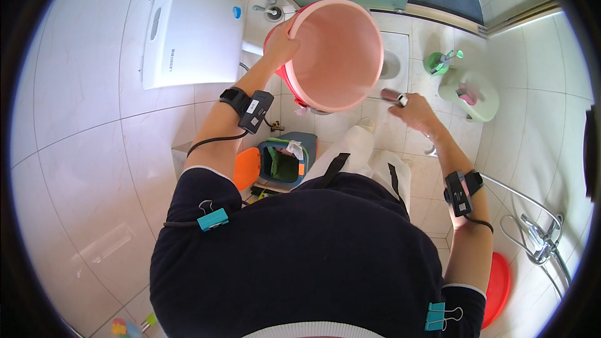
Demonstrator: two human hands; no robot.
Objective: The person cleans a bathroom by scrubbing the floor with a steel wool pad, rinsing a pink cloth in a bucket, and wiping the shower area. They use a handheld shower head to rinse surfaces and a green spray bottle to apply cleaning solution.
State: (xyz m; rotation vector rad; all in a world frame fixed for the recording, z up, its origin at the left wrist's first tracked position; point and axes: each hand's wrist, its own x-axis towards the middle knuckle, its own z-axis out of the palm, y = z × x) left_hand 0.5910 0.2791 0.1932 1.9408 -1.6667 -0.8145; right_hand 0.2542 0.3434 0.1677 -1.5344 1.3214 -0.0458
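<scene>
My left hand (282, 47) grips the rim of a large pink plastic bucket (335, 56), which is tilted so that its inside faces me. To the right of the bucket's lower rim, my right hand (415, 111) holds a small handheld shower sprayer (393, 96), its head pointing left towards the bucket. A faint blur, perhaps spray, shows between the sprayer and the rim. Behind the bucket, a squat toilet pan (390, 65) is partly hidden. The bucket's outer wall is a stronger pink-red, and a red fitting hangs at its lower edge.
A white cistern (197, 33) hangs at the left wall. On the floor stand a blue bin (307, 148) with an orange lid (248, 169), a green spray bottle (436, 64) and a pale green stool (488, 98). A shower mixer (542, 244) and red basin (498, 291) are at right.
</scene>
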